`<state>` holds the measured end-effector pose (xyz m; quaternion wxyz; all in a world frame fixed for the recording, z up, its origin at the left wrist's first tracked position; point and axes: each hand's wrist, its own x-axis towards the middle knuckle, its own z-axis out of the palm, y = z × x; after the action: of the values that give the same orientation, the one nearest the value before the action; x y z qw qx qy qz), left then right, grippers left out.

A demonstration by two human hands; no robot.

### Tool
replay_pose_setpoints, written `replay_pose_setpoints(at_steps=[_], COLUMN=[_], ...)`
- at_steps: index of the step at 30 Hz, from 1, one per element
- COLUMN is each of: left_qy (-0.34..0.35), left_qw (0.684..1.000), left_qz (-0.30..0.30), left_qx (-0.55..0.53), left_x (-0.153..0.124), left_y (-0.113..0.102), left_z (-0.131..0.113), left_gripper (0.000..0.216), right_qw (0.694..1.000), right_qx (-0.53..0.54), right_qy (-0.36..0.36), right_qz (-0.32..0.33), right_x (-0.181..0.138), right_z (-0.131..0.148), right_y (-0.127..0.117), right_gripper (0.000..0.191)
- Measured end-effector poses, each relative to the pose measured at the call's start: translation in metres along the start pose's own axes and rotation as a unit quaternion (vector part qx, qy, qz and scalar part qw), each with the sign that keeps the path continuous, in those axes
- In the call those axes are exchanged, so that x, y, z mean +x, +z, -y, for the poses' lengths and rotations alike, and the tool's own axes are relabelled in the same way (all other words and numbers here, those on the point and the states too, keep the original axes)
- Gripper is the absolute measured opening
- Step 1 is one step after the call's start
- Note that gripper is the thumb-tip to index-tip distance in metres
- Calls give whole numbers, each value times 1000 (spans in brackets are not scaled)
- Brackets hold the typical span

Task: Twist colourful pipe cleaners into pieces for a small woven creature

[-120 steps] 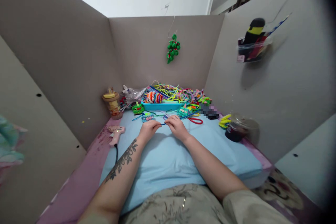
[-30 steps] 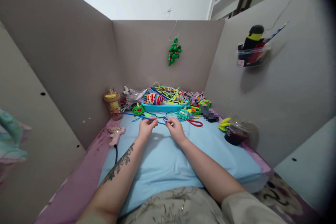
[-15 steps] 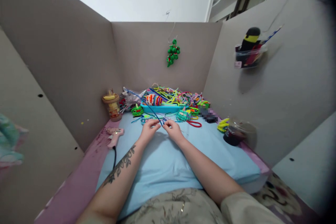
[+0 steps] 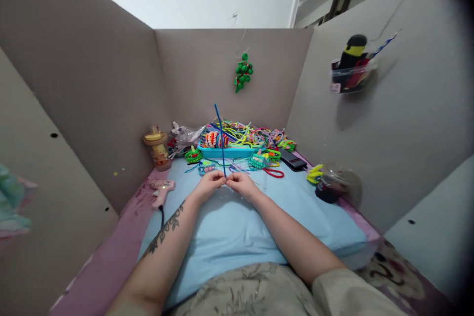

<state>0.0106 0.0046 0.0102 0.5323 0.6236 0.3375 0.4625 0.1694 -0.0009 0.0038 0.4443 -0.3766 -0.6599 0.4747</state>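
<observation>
A long blue pipe cleaner (image 4: 221, 138) stands nearly upright between my hands, its top leaning slightly left. Its lower end is pinched by my left hand (image 4: 210, 184) and my right hand (image 4: 242, 185), whose fingertips meet over the light blue cloth (image 4: 252, 229). Both hands are closed, and the very end of the pipe cleaner is hidden by the fingers. Just beyond them lie a small blue fuzzy piece (image 4: 206, 168) and a turquoise fuzzy figure (image 4: 258, 160).
A blue tray (image 4: 233, 152) heaped with colourful pipe cleaners stands at the back. To the left are a pink glue gun (image 4: 162, 192) and a lidded cup (image 4: 157, 149). On the right lie a phone (image 4: 293, 159) and a dark tub (image 4: 329, 190). Grey panels (image 4: 229, 69) surround the table.
The blue pipe cleaner has swung from a leftward slant to nearly upright. My hands have drawn together at its lower end and sit slightly lower.
</observation>
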Motion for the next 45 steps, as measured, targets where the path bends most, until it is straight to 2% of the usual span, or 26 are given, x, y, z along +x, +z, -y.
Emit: replay_pose_setpoints(at_steps=[3, 6, 9, 12, 17, 23, 35, 38, 41, 45], left_qy=[-16, -32, -43, -64, -83, -69, -67, -70, -66, -26], left_qw=[997, 992, 987, 982, 976, 980, 978, 981, 988, 997], left_qz=[-52, -84, -88, -89, -84, -81, -112, -104, -76, -40], left_qx=[-46, -94, -128, -153, -182, -169, -160, -147, -115, -55], left_x=[0, 0, 0, -1, -1, 1, 4, 3, 1, 0], left_y=[4, 8, 11, 12, 12, 13, 11, 9, 7, 5], left_z=[-3, -4, -3, -1, 1, 1, 7, 6, 3, 0], left_gripper=[27, 30, 31, 30, 30, 31, 39, 38, 41, 35], right_qw=[988, 944, 908, 893, 896, 901, 916, 933, 962, 983], right_qx=[-77, -194, -272, -302, -292, -275, -241, -202, -141, -68], right_qy=[-103, -214, -266, -284, -285, -276, -246, -224, -179, -120], right_qz=[-83, -158, -176, -176, -174, -189, -207, -197, -149, -119], right_x=[-1, -3, -5, -6, -6, -6, -7, -6, -5, -4], right_z=[1, 1, 0, -2, -3, 0, 4, 7, 10, 11], right_y=[4, 8, 11, 11, 10, 10, 9, 8, 8, 7], right_gripper=[19, 14, 15, 16, 18, 16, 17, 14, 13, 14])
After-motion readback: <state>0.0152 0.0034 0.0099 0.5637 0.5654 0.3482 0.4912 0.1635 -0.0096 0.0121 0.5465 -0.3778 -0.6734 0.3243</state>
